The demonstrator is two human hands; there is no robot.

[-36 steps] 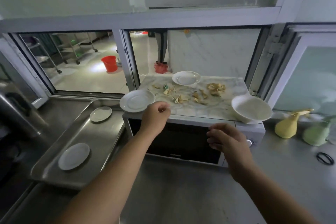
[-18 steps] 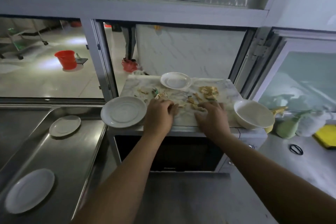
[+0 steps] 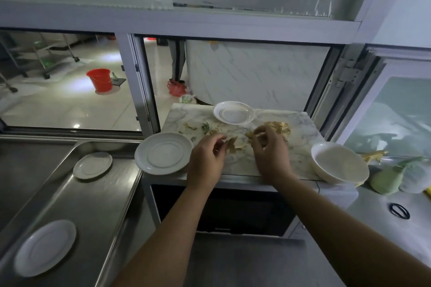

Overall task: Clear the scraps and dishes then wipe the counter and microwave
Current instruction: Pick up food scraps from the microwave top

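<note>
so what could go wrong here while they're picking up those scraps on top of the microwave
1. The white bowl overhangs the marble slab's right front corner; a bump from the right hand could tip it off.
2. The plate juts past the slab's left edge near the left hand, so it may slide off.
3. The loose scraps could scatter or drop over the edge when pinched.
</note>
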